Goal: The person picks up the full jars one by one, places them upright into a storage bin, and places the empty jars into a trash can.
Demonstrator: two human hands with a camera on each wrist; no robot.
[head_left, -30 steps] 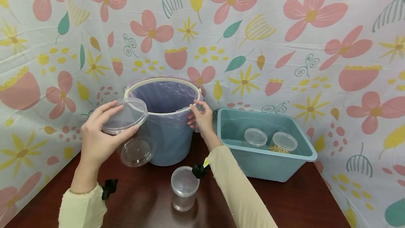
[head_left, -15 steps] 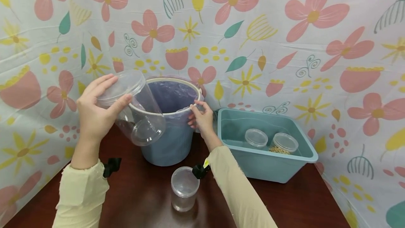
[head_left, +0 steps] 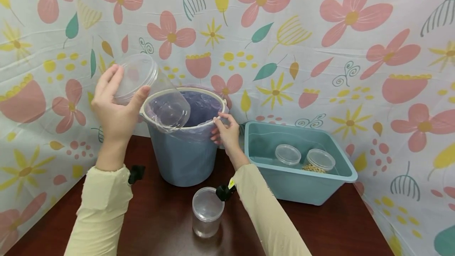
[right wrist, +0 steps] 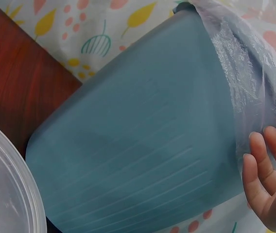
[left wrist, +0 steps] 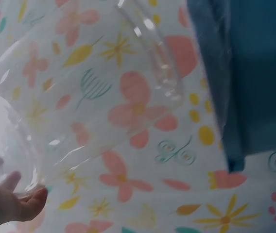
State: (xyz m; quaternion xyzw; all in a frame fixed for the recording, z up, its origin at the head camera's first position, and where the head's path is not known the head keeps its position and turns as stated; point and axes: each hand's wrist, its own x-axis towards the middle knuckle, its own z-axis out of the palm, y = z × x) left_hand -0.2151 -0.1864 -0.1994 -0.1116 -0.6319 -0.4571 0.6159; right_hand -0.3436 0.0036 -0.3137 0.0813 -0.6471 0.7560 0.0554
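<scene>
My left hand (head_left: pixel 114 108) grips the lid end of a clear plastic jar (head_left: pixel 170 100), fingers and thumb spread around the lid's edge. The jar tilts, its base down to the right over the mouth of a blue trash bin (head_left: pixel 185 161). In the left wrist view the see-through jar (left wrist: pixel 94 114) shows nothing inside. My right hand (head_left: pixel 228 132) pinches the bin's cream rim (head_left: pixel 185 128) at its right side, thumb and forefinger on it. A purple bag (head_left: pixel 202 108) lines the bin and folds over the rim.
Another lidded clear jar (head_left: pixel 207 208) stands on the dark red table (head_left: pixel 160 220) by my right sleeve. At right, a teal tub (head_left: pixel 295 183) holds two lidded jars, one (head_left: pixel 320 159) with yellowish pieces in it. A flowered cloth (head_left: pixel 284 50) hangs behind.
My left hand has raised the jar from in front of the bin's left side, up and to the right, until its base overlaps the bin's mouth. The right hand stays on the rim.
</scene>
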